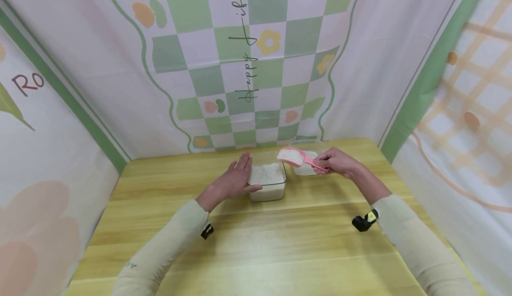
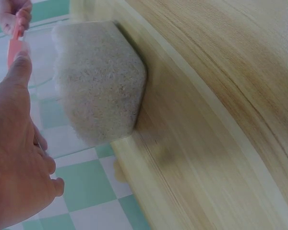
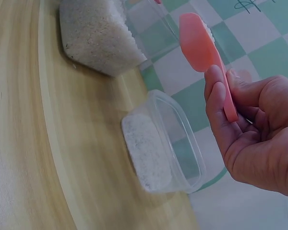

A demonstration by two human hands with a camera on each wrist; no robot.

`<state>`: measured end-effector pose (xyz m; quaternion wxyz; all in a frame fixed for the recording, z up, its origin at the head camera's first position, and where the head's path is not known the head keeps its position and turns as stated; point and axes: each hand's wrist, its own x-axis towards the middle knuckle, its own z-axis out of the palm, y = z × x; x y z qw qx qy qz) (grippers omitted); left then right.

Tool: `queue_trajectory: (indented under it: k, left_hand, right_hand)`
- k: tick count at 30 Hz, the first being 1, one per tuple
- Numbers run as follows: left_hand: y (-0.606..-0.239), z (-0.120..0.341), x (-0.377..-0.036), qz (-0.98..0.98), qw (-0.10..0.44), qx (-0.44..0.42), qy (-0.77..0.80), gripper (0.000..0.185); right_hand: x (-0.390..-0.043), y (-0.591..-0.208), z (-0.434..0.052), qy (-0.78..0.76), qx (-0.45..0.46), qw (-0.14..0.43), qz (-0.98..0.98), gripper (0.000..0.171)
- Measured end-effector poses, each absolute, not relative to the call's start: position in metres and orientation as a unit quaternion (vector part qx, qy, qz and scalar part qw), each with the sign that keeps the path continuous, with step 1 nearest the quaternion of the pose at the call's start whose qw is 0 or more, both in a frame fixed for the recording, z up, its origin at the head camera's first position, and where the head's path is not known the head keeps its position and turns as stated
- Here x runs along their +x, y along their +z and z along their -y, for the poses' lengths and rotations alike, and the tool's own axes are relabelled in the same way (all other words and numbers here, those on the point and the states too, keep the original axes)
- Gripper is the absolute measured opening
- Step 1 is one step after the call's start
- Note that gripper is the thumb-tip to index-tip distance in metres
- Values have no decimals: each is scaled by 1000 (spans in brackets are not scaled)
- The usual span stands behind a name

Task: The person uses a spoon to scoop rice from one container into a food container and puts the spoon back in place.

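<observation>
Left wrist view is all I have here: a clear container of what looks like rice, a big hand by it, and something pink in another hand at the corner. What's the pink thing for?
Observer: It looks meant for scooping: from the head view, it's a pink scoop with a white heap in its bowl.

Visitor: Oh! Is there any other container about?

Observer: Yes. The right wrist view shows a second clear container, partly filled with something white, on the wooden table.

Visitor: And that checked cloth behind, does it say anything?

Observer: It does: in the head view, "Happy Life" runs sideways up the checked cloth.
</observation>
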<state>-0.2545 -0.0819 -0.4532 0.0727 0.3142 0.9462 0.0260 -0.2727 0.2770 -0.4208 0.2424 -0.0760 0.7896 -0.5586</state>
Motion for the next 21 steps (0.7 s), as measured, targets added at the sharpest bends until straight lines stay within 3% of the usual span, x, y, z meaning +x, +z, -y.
queue_trajectory:
  k: [21]
  left_hand:
    - [-450, 82, -252, -947, 74, 313, 27, 102]
  right_hand:
    - [-275, -437, -304, -573, -45, 216, -789, 38]
